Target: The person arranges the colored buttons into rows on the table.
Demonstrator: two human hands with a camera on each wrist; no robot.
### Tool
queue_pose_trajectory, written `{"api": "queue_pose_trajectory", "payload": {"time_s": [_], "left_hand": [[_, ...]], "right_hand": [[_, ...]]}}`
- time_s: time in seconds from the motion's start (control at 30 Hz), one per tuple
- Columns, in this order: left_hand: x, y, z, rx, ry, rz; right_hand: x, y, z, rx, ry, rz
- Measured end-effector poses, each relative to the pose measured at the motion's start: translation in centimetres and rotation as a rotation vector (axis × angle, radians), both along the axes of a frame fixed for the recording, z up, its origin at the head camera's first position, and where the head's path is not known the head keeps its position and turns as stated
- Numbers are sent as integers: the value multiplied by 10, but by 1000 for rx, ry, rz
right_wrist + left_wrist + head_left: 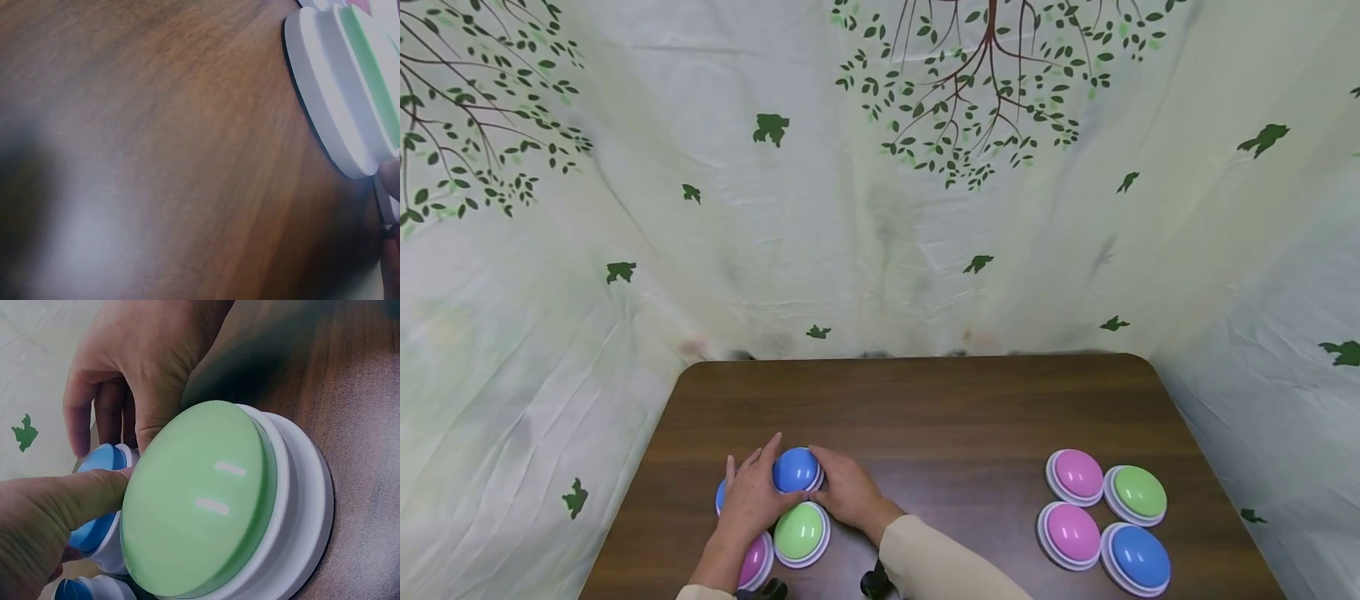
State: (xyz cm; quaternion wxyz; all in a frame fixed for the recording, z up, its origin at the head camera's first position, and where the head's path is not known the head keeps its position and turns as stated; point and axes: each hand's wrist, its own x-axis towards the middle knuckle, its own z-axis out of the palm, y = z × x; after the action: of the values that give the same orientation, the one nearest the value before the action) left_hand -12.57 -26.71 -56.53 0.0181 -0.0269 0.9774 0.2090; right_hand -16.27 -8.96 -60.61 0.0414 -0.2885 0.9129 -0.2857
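Observation:
Between the two hands sits a blue dome button point(796, 469) on a round white base, at the left part of the table. My left hand point(752, 500) holds its left side, thumb along the near edge. From the right, my right hand point(847, 492) grips the same button with thumb and fingers. Just nearer is a green dome button point(799, 533), large in the left wrist view. A pink button point(756, 562) and another blue button point(720, 497) are partly hidden by the left hand. Only a few right fingers point(392, 181) show at the right wrist view's edge.
On the right of the brown table point(925, 400) stands a second group: two pink buttons, one farther point(1078, 473) and one nearer point(1072, 533), a green button point(1139, 491) and a blue button point(1140, 557). A leaf-printed cloth point(880, 208) hangs behind the table.

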Motion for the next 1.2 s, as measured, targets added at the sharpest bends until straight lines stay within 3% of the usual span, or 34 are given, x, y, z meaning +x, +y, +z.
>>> {"api": "queue_pose_trajectory", "payload": {"time_s": [0.2, 0.47, 0.7, 0.87, 1.0, 1.2], "left_hand": [[-6, 9, -5, -4, 47, -28], [-26, 41, -4, 32, 62, -61], [-46, 71, 0, 58, 88, -119], [-54, 82, 1, 128, 102, -141], [-56, 86, -3, 191, 49, -135], [-55, 90, -8, 212, -56, -115]], "right_hand": [[1, 13, -1, -85, 13, -42], [-10, 45, 1, -166, 16, -102], [-21, 80, 9, -155, 10, -155], [-25, 91, 9, -152, -20, -189], [-24, 93, 3, -132, -6, -210], [-21, 93, -4, -65, 45, -218]]}}
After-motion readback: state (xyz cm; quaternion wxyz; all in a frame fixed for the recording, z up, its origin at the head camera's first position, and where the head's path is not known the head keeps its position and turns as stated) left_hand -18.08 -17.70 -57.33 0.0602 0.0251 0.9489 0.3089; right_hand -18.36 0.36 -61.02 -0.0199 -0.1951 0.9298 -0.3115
